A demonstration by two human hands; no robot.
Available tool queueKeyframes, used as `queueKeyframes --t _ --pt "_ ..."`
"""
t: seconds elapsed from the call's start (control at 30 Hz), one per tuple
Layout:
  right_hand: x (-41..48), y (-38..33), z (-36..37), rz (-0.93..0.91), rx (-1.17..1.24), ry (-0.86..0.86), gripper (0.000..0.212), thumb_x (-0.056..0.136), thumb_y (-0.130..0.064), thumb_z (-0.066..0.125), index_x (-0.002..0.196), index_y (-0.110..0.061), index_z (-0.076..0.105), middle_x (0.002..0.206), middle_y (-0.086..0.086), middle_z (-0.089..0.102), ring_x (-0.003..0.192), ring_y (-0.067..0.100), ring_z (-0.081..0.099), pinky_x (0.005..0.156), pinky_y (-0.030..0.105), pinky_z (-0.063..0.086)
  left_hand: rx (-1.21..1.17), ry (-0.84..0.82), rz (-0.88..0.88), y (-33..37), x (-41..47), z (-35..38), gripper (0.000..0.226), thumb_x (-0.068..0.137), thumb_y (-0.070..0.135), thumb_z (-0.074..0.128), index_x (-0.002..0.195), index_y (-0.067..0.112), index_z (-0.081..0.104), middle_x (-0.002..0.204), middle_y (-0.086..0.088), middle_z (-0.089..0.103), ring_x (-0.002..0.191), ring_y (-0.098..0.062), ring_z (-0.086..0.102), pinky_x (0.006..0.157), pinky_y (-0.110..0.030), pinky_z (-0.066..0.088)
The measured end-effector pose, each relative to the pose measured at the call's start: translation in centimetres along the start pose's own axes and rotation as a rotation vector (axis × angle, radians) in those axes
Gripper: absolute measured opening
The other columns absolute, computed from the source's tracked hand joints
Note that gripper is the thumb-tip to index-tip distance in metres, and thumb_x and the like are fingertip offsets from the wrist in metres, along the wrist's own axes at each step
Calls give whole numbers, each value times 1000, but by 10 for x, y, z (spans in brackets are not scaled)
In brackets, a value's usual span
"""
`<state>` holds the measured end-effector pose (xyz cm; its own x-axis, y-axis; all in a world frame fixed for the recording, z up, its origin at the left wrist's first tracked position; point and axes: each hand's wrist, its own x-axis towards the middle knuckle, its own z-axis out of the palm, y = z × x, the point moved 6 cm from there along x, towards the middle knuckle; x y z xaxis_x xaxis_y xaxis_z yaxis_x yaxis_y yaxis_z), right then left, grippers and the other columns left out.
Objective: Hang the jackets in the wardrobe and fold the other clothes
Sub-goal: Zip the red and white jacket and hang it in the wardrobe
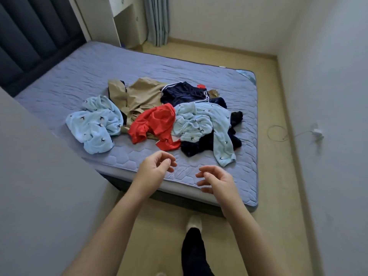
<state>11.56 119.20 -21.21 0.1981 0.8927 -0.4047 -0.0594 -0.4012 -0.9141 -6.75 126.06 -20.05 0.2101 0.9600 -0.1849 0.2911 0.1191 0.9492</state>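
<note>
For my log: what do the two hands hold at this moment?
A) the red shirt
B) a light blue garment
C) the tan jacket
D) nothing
D: the left hand and the right hand hover empty, fingers loosely curled, over the bed, short of the pile of clothes.

so i counted two light blue fleece pieces (95, 124), one red shirt (154, 121), one tan jacket (139, 94), one navy striped garment (185, 93).
</note>
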Motion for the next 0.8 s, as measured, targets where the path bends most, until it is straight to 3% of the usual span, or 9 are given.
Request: queueKeyframes --t 0.17,0.33,0.47,0.57,0.67,0.73,0.8 --pt "126 9 6 100 34 -31 22 97 -2 44 95 -11 63 85 2 69 67 13 62 61 25 51 35 56 -117 -34 104 -3 26 93 0 47 83 16 64 76 1 71 69 -11 67 62 -18 49" --pt "265 40 15 217 -104 -74 24 92 -2 43 91 -17 63 87 1 69 66 11 62 58 23 49 26 61 -331 -98 219 9 27 92 -4 46 79 14 62 74 3 69 67 -13 63 61 -25 47" --pt "381 103 15 268 -387 -78 23 89 -6 45 97 -19 62 97 2 66 80 13 60 67 27 49 287 -25 -401 -179 315 28 23 87 3 52 77 21 61 80 4 66 79 -16 62 65 -26 41" --pt "464 154 9 269 -708 -80 34 86 -12 51 120 -19 54 116 4 55 99 20 54 79 29 46 611 -173 -411 -248 387 42 13 85 11 55 94 19 61 100 -1 61 101 -23 58 80 -28 44" --pt "538 186 0 246 -1046 -43 67 83 -25 63 142 -27 30 146 6 27 128 29 33 95 42 44 979 -232 -304 -295 464 49 49 81 26 64 126 19 47 129 -7 43 119 -29 45 94 -40 45" --pt "584 193 -1 197 -1116 26 89 78 -29 71 146 -40 14 157 2 1 141 31 14 100 53 40 1106 -170 -235 -315 516 50 79 76 35 72 142 25 30 147 -8 26 130 -32 34 96 -46 44" --pt "625 197 4 169 -1096 53 105 76 -32 76 146 -50 1 158 -1 -17 144 35 8 101 57 40 1128 -139 -240 -338 556 51 102 71 43 78 148 35 13 158 -8 2 139 -37 20 97 -53 41"
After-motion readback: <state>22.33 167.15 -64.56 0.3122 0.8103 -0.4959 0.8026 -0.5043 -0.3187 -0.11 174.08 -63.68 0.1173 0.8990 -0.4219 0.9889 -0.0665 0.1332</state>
